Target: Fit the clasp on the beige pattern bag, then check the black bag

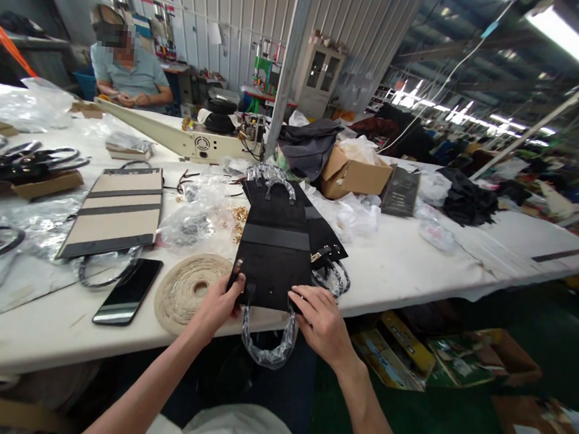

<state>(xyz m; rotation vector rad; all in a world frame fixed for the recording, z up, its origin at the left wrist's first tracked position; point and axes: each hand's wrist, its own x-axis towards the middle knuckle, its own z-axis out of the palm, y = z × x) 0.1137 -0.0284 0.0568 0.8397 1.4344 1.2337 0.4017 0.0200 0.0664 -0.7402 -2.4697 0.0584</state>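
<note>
On the white worktable (416,267), seen from the head camera, a flat black bag panel (273,242) is lying at the near edge, its plastic-wrapped handle (268,339) hanging down over the rim toward the person. Both hands are working at the panel's bottom edge. The left hand (217,305) is gripping the lower left corner, thumb on top and fingers curling under, partly closed around the material. The right hand (321,320) is lying across the lower right corner, fingers half spread and pressing the panel flat; whether any fingertip is pinching the edge cannot be told from this angle.

Judging by the grip, the step in hand is squaring up or positioning the panel at the table edge. The next move would seem to call for a steady hold with the left hand so the panel does not slide off after its hanging handle, while the right hand stays free for finer work near the small metal fittings on the lower edge.

Just left of the panel a coil of pale woven tape (186,289) is lying flat, touching the left hand's side of the work, and a dark phone (128,291) is resting beside that. A beige panel with black bands (114,213) is sitting further left, near clear plastic bags (194,219) with brass hardware. Behind, an open cardboard box (353,175) is standing, and across the table another person (128,67) is sitting with hands together.
</note>
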